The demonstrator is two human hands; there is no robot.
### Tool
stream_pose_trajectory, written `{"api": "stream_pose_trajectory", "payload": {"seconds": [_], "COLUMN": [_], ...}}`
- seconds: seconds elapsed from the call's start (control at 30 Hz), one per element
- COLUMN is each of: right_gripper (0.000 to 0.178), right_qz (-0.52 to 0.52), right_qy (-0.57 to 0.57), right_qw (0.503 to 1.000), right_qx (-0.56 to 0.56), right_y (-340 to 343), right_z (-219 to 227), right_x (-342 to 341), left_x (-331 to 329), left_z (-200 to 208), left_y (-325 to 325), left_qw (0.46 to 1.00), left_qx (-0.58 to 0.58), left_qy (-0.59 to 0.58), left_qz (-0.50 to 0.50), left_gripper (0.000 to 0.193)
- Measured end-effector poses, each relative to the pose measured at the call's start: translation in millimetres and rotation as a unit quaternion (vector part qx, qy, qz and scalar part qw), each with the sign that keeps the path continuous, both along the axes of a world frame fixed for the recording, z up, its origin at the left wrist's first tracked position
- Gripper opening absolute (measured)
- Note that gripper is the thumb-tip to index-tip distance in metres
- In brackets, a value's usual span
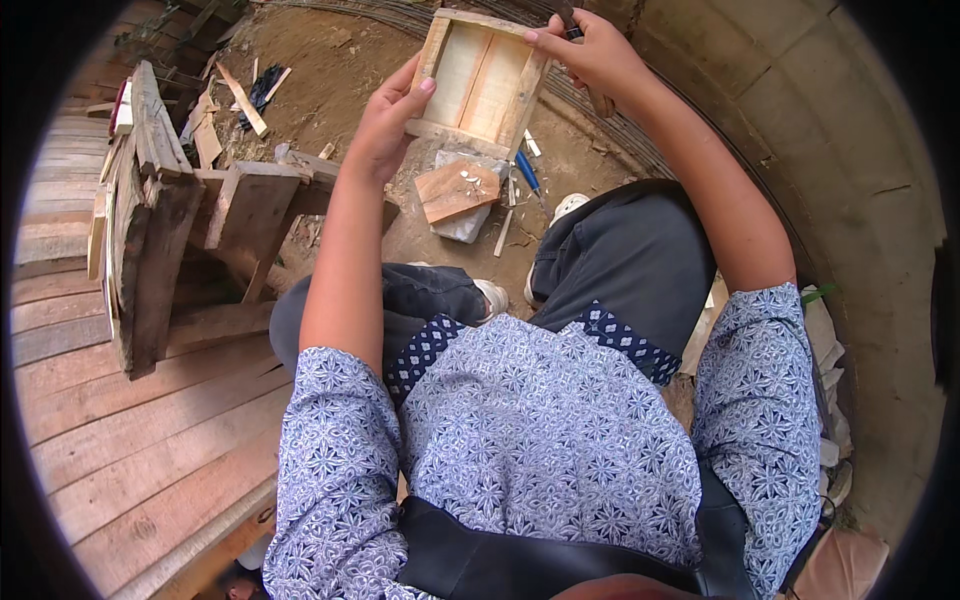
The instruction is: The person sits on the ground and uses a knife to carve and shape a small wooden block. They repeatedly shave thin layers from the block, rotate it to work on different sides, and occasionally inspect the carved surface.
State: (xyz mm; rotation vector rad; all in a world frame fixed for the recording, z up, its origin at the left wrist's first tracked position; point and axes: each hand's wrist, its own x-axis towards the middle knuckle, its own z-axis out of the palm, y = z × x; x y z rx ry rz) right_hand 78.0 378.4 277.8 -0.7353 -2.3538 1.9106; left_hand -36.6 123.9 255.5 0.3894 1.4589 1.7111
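Observation:
A shallow square wooden tray (478,138) with a raised rim and a two-board panel is held up in front of me, above the ground. My left hand (388,122) grips its left side, thumb on the rim. Closed round a tool (570,22) with a dark end and a brown handle, my right hand (592,62) also rests its thumb on the tray's upper right corner. The tool's kind is hidden by the fingers. Below the tray, a flat piece of wood (458,192) with shavings lies on a pale block. Beside it is a blue-handled tool (528,172).
A rough wooden bench (160,230) stands at my left, next to a slatted plank surface (150,430). A block wall (850,200) curves along my right. Long thin rods (640,135) run along its foot. Wood scraps (243,100) lie on the dirt ground.

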Motion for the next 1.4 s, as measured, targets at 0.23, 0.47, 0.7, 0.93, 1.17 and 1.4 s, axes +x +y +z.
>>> {"api": "stream_pose_trajectory", "payload": {"seconds": [0.23,0.47,0.7,0.93,1.17,1.4], "right_gripper": [0.041,0.043,0.049,0.046,0.054,0.044], "right_qz": [0.023,0.018,0.005,0.020,-0.023,-0.049], "right_qy": [0.021,-0.047,-0.108,-0.188,-0.116,-0.060], "right_qw": [0.999,0.998,0.991,0.979,0.987,0.996], "right_qx": [0.009,0.037,0.083,0.077,0.111,-0.053], "right_y": [-13.2,-24.0,-18.4,-20.2,-13.5,-63.5], "right_z": [-10.0,-12.0,1.0,12.4,9.7,-20.7], "right_x": [27.9,28.3,26.0,22.6,9.8,-1.5], "left_x": [26.3,34.3,38.6,66.6,48.7,38.0], "left_z": [-20.4,14.6,62.0,42.6,23.9,-62.7], "left_y": [-12.4,-12.7,-11.9,-16.5,-31.3,-65.7], "left_qw": [0.994,0.953,0.957,0.912,0.841,0.734], "left_qx": [-0.080,-0.284,-0.230,-0.154,-0.242,-0.298], "left_qy": [-0.060,-0.030,0.030,0.333,0.471,0.590], "left_qz": [0.035,-0.103,-0.176,-0.184,-0.113,-0.160], "left_gripper": [0.048,0.051,0.090,0.072,0.073,0.045]}}
